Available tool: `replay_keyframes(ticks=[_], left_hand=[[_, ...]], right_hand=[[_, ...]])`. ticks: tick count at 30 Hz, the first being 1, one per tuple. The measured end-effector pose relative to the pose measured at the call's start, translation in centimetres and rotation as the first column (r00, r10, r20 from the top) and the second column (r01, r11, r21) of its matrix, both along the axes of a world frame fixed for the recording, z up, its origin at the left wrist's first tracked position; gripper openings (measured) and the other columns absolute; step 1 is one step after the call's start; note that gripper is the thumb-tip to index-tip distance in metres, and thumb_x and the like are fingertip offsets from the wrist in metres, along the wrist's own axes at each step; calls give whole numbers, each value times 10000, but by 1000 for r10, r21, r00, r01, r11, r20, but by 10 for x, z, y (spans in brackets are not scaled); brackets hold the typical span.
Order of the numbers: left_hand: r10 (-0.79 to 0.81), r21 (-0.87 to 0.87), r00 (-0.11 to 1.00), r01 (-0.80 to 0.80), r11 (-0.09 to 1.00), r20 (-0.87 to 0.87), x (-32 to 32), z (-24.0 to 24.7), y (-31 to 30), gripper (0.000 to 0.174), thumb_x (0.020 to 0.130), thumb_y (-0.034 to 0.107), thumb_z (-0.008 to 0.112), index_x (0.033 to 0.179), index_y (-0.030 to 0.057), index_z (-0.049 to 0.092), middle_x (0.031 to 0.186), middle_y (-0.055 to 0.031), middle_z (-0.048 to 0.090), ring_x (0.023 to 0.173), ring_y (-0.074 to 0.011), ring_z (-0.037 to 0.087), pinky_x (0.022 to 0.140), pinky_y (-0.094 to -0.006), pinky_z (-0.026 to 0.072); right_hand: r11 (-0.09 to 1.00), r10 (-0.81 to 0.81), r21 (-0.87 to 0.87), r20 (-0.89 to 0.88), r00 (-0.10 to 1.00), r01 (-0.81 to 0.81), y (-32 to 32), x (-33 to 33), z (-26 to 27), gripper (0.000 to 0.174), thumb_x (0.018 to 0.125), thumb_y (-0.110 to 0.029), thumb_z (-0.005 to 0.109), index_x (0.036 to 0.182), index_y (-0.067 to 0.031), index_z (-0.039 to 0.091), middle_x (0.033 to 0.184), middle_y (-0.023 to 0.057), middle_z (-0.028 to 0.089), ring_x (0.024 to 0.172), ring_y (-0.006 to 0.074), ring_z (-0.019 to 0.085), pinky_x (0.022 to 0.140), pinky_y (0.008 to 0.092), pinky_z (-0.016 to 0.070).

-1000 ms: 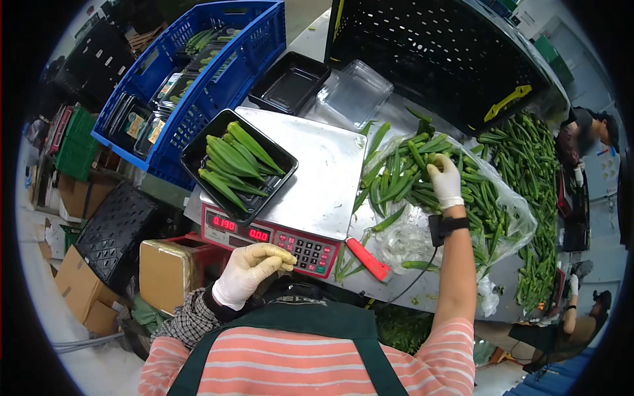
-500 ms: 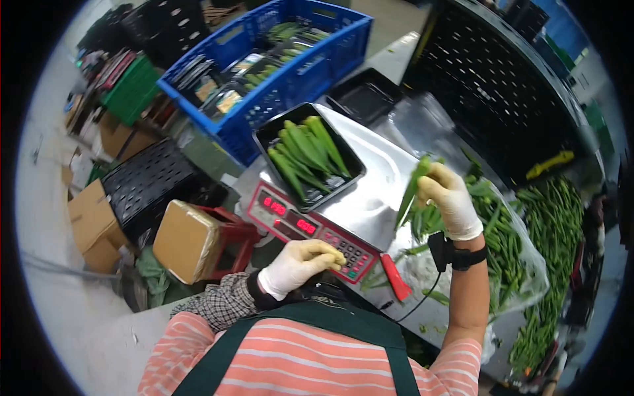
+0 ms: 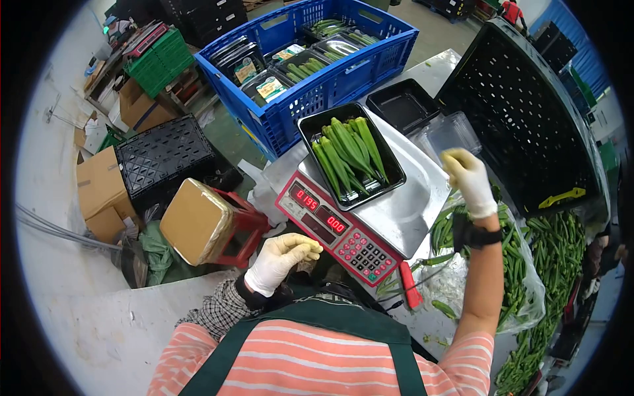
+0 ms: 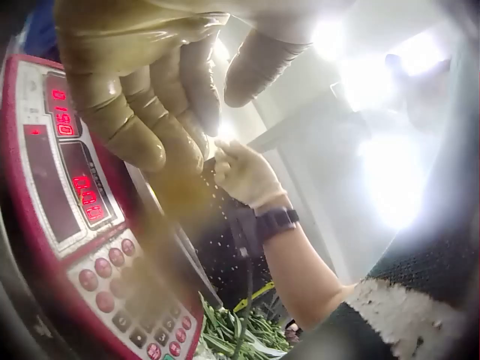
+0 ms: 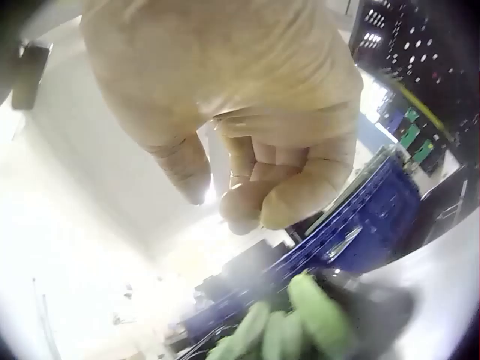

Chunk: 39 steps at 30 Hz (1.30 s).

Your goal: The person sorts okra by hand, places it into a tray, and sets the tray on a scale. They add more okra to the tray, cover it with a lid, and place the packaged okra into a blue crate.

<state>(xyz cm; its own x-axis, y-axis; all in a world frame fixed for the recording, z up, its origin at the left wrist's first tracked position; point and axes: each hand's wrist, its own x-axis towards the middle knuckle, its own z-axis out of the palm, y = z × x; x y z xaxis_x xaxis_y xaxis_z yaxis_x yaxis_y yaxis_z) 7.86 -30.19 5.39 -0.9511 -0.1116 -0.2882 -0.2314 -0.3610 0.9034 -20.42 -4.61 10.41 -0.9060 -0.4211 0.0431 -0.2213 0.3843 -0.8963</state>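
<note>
Okra pods [image 3: 350,148] lie side by side in a black tray [image 3: 389,187], which rests tilted across the metal pan of a red digital scale [image 3: 333,228]. My gloved right hand [image 3: 467,181] is raised right of the pan, above the loose okra. Its fingers curl loosely in the right wrist view, with a gap to the thumb and nothing between them. Before the scale's keypad, my gloved left hand [image 3: 277,261] hovers with loosely bent fingers and holds nothing visible. Red digits glow on the scale's display [image 4: 75,150] in the left wrist view.
A blue crate [image 3: 310,99] of packed okra trays stands beyond the scale. An empty black tray [image 3: 403,105] and clear plastic lids [image 3: 452,135] lie behind the pan. A black perforated crate [image 3: 522,119] leans at right. A red-handled tool [image 3: 411,287] lies near the scale.
My right hand took an okra pod from the pile and carried it up; now that hand holds none. The display's last digit went from 0 to 5. The head view has turned.
</note>
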Motion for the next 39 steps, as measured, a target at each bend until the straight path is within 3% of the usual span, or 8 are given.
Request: replay_keyframes(ticks=[6, 13, 19, 23, 27, 29, 30, 39], left_hand=[[37, -144, 996, -49, 988, -84, -10, 4, -15, 194, 892, 117, 512, 990, -31, 590, 949, -91, 635, 846, -137, 597, 786, -263, 467], [152, -127, 984, -164, 978, -96, -19, 12, -27, 193, 888, 125, 524, 980, -29, 594, 932, -103, 638, 836, -153, 607, 780, -270, 475], [156, -150, 986, -163, 975, -55, -17, 5, -16, 191, 886, 101, 506, 975, -46, 588, 931, -124, 637, 832, -174, 616, 770, -277, 480], [132, -208, 990, -139, 968, -47, -19, 6, -9, 200, 876, 120, 520, 963, -46, 592, 930, -130, 639, 823, -172, 616, 763, -275, 481], [107, -177, 994, -112, 978, -37, -23, 5, 0, 229, 866, 155, 545, 957, -52, 580, 922, -150, 631, 816, -185, 615, 760, -284, 485], [100, -162, 994, -104, 981, -31, -26, 6, 6, 225, 863, 153, 552, 956, -50, 584, 919, -147, 634, 810, -185, 618, 760, -282, 487], [89, -169, 995, -93, 981, -33, -27, 6, 8, 222, 863, 151, 552, 954, -49, 587, 918, -147, 635, 809, -185, 619, 760, -282, 487], [44, -187, 999, -46, 981, -10, -29, 4, 19, 194, 866, 116, 541, 957, -47, 593, 922, -143, 637, 817, -180, 619, 770, -282, 487]], right_hand=[[961, -254, 161, 212, 944, 223, 123, 17, -51, 175, 860, -194, 559, 890, -29, 607, 667, -7, 550, 457, 31, 431, 408, 181, 330], [931, -357, 184, 261, 897, 316, 165, 39, -85, 173, 863, -189, 553, 912, -32, 604, 689, 21, 572, 447, 48, 452, 398, 175, 341], [897, -418, 256, 227, 880, 361, 188, 39, -105, 169, 856, -186, 548, 895, -35, 612, 657, 17, 572, 444, 65, 457, 396, 204, 352], [852, -463, 320, 92, 882, 414, 182, 43, -103, 149, 825, -143, 540, 841, -25, 629, 636, 3, 554, 459, 74, 451, 426, 231, 359], [876, -336, 370, 9, 942, 309, 175, 42, -120, 154, 817, -144, 550, 843, -14, 628, 639, 7, 551, 526, 80, 468, 488, 236, 389], [846, -309, 442, -50, 950, 298, 169, 43, -135, 190, 783, -189, 566, 860, -31, 640, 795, 161, 629, 745, 292, 603, 693, 350, 463], [820, -290, 501, -53, 956, 277, 156, 49, -119, 186, 776, -197, 572, 858, -47, 645, 838, 176, 626, 800, 326, 599, 721, 368, 465], [838, -300, 469, -34, 953, 280, 152, 80, -121, 163, 770, -177, 583, 840, -42, 641, 780, 175, 621, 724, 319, 601, 669, 369, 467]])
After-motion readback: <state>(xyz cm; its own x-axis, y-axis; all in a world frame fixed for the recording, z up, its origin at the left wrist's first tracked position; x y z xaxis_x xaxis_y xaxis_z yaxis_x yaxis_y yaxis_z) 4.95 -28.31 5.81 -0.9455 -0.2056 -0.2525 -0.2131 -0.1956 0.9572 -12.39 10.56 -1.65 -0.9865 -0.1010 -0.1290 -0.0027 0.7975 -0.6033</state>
